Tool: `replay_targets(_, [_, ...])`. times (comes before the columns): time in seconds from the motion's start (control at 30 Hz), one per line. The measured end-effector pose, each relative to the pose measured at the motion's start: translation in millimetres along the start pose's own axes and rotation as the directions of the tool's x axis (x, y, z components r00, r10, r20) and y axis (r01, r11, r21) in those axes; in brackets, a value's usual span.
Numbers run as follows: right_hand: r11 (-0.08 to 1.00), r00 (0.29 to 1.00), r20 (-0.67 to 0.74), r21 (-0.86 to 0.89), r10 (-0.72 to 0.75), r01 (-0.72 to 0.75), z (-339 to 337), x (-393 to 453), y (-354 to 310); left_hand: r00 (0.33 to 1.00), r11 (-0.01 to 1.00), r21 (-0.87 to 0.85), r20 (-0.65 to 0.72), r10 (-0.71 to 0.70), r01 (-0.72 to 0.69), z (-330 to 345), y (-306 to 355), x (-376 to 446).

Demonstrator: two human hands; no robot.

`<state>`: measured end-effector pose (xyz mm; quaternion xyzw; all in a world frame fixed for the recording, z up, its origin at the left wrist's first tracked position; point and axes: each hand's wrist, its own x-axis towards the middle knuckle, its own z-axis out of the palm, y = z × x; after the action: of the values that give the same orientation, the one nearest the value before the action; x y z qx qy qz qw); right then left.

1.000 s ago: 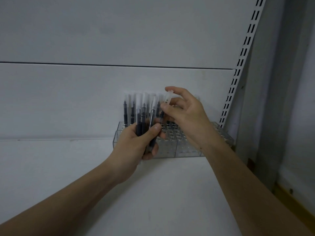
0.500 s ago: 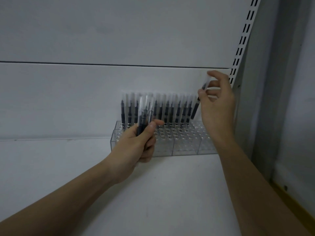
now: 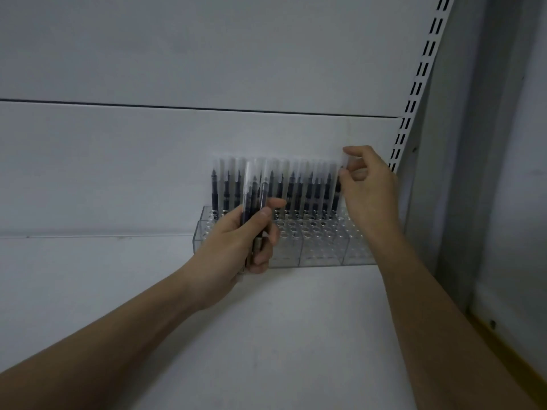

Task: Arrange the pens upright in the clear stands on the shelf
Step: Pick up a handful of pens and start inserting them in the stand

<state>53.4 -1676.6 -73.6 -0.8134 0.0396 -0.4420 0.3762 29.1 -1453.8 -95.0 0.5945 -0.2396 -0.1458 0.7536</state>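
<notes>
Shelf (image 3: 296, 335): white, clear stands (image 3: 319, 250) against its back panel.
Left hand (image 3: 236, 247): I grip spare pens (image 3: 251, 196).
Right hand (image 3: 367, 187): I pinch one pen's cap (image 3: 344, 161) at the row's right end.

Pen row (image 3: 290, 187) before back panel (image 3: 118, 161)

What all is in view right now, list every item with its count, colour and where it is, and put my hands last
clear stands: joined row, exact count unclear, transparent, at the back of the shelf
standing pens: over a dozen, dark with frosted caps, upright in the stands' back row
held pens: a few, same kind, bunched in the left hand
single pen: one, at the row's right end
shelf: one, white
slotted upright: one, white, right of the back panel
left hand: grips the bunch
right hand: pinches the single pen's cap
</notes>
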Motion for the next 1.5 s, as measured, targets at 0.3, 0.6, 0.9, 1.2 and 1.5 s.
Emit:
replay_targets(0.3, [0.975,0.998,-0.063,0.222,-0.008,0.021,3.0,-6.3,-29.5,0.997,0.997,0.054,-0.052,0.061,-0.058,-0.7,8.2,1.7])
replay_targets(0.6, [0.804,0.931,0.364,0.56,-0.022,-0.2,12.9,-20.5,-44.5,0.987,0.99,0.031,-0.08,0.14,-0.138,21.3,25.4,21.3])
replay_targets(0.9, [0.63,0.935,0.334,0.703,0.118,-0.33,3.0,-15.1,-38.2,0.998,0.987,0.15,0.04,0.046,-0.051,40.0,31.2,49.7])
replay_targets(1.2, [0.61,0.929,0.347,0.711,0.129,-0.35,1.7,-10.6,-30.2,0.995,0.951,0.294,0.067,0.079,-0.095,30.7,20.2,43.0])
replay_targets(1.5, [0.677,0.935,0.282,0.648,0.213,-0.349,-1.1,-4.1,-25.8,0.995,0.97,0.222,0.044,0.093,-0.1,31.9,11.0,47.4])
